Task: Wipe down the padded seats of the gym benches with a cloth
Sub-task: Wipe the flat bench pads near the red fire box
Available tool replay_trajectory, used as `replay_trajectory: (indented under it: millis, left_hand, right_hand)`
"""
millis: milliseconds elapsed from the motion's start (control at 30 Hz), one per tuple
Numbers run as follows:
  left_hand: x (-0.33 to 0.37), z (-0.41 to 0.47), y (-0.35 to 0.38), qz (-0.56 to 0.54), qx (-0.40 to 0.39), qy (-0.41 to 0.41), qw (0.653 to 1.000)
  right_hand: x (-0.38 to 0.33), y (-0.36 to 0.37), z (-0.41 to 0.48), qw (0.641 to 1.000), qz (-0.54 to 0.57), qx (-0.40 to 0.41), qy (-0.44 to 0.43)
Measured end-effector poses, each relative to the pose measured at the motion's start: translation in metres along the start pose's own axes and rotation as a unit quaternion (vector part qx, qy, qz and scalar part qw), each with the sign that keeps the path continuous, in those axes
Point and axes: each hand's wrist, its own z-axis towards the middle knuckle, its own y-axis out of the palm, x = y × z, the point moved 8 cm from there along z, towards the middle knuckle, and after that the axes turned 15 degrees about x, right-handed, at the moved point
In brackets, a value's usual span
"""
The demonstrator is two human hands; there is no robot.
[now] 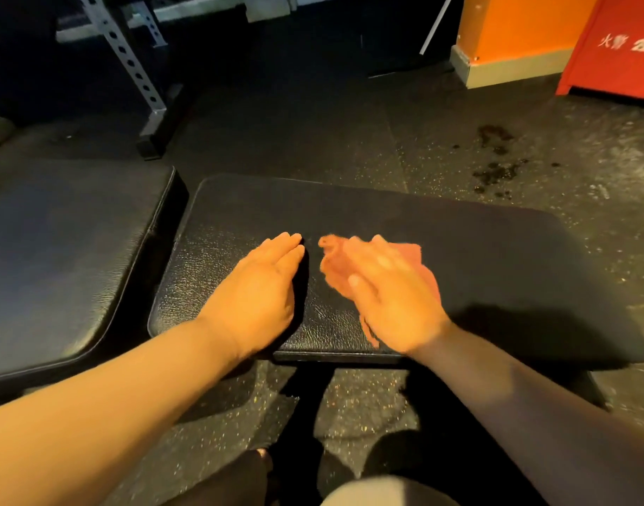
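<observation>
Fingers (289,246) of left hand (262,297) straight, pressed together, flat on padded seat (477,257) at frame centre, likely bracing; right hand (390,301) blurred, fingers extended over orange cloth (335,266) on seat, evidently mid-wipe.

Both forearms are bare to the frame's edge, with no sleeves, watch or rings visible on the left hand (262,286) or right hand (390,297). The right hand is motion-blurred.
</observation>
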Motion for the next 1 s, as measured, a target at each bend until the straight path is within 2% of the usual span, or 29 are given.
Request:
replay_trajectory:
  millis: [100,167,233,300,333,433,500,533,600,667,733,800,867,900,933,1000]
  left_hand:
    - [0.000,0.000,0.003,0.005,0.004,0.004,1.000]
    - [0.002,0.001,0.006,0.014,-0.004,0.008,1.000]
    - [0.004,0.000,0.008,0.019,-0.007,0.012,1.000]
    - [0.004,0.000,0.010,0.011,-0.006,0.006,1.000]
    - [0.002,0.000,0.011,0.004,-0.006,-0.002,1.000]
    - [-0.005,0.001,0.008,-0.032,-0.001,-0.026,0.999]
    - [-0.012,0.000,0.002,-0.061,0.007,-0.056,0.997]
    - [-0.015,0.001,0.000,-0.072,0.016,-0.074,0.995]
    - [-0.019,0.001,-0.004,-0.088,0.029,-0.100,0.991]
    - [-0.019,0.000,-0.005,-0.099,0.032,-0.111,0.988]
    - [-0.021,0.000,-0.007,-0.111,0.041,-0.123,0.985]
    - [-0.022,0.000,-0.010,-0.114,0.051,-0.134,0.983]
    - [-0.024,0.000,-0.012,-0.107,0.057,-0.140,0.983]
    - [-0.025,0.000,-0.011,-0.105,0.057,-0.142,0.983]
    - [-0.025,0.000,-0.010,-0.104,0.054,-0.141,0.983]
    - [-0.023,-0.001,-0.007,-0.096,0.044,-0.129,0.986]
  right_hand:
    - [0.013,-0.016,-0.034,0.994,0.075,-0.072,-0.033]
    - [0.041,-0.027,-0.031,0.992,0.079,-0.094,-0.007]
    - [0.064,-0.030,-0.005,0.997,0.043,-0.046,0.048]
    - [0.055,-0.018,0.007,0.990,-0.063,-0.020,0.125]
    - [0.034,-0.009,0.003,0.989,-0.087,-0.021,0.116]
    - [-0.035,0.002,-0.035,0.998,0.038,-0.054,-0.005]
    - [-0.029,-0.004,-0.050,0.993,0.062,-0.076,-0.069]
    - [-0.012,-0.005,-0.048,0.993,0.045,-0.084,-0.068]
    - [0.020,-0.006,-0.030,0.997,0.007,-0.072,0.018]
    - [0.019,-0.003,-0.020,0.996,-0.006,-0.035,0.081]
    - [-0.014,0.010,-0.024,0.998,0.040,-0.035,0.046]
    - [-0.045,0.016,-0.038,0.992,0.090,-0.082,-0.036]
    - [-0.042,0.012,-0.048,0.982,0.088,-0.113,-0.127]
    - [-0.029,0.008,-0.046,0.980,0.073,-0.115,-0.145]
    - [-0.013,0.005,-0.038,0.985,0.051,-0.113,-0.123]
    - [0.002,-0.002,-0.019,0.995,-0.002,-0.094,-0.019]
